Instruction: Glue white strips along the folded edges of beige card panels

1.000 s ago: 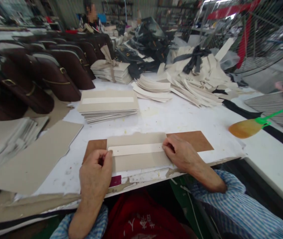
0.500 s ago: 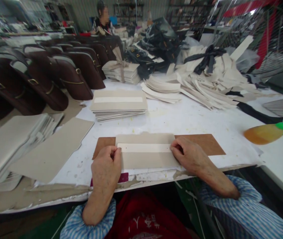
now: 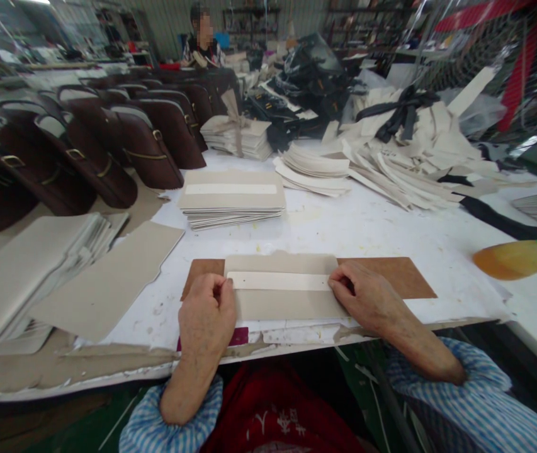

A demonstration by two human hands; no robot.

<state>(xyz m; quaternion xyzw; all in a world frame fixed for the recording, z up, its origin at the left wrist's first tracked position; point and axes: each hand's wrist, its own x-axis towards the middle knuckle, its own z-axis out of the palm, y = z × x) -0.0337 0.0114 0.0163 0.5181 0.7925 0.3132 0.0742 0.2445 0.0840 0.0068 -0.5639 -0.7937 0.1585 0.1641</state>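
A grey card panel lies on a brown board near the front edge of the white table. A white strip runs across the panel. My left hand is curled, pinching the strip's left end. At the strip's right end my right hand is also closed, its fingertips pressing the strip down onto the panel.
A stack of finished grey panels with white strips sits behind. Loose grey sheets lie left, dark brown bags stand far left, heaps of cream pieces far right. An amber scoop with green handle rests right. A person sits far back.
The view has shifted slightly, so everything sits a little further right in frame. Both hands stay on the strip's ends; the left thumb has closed in over the left end.
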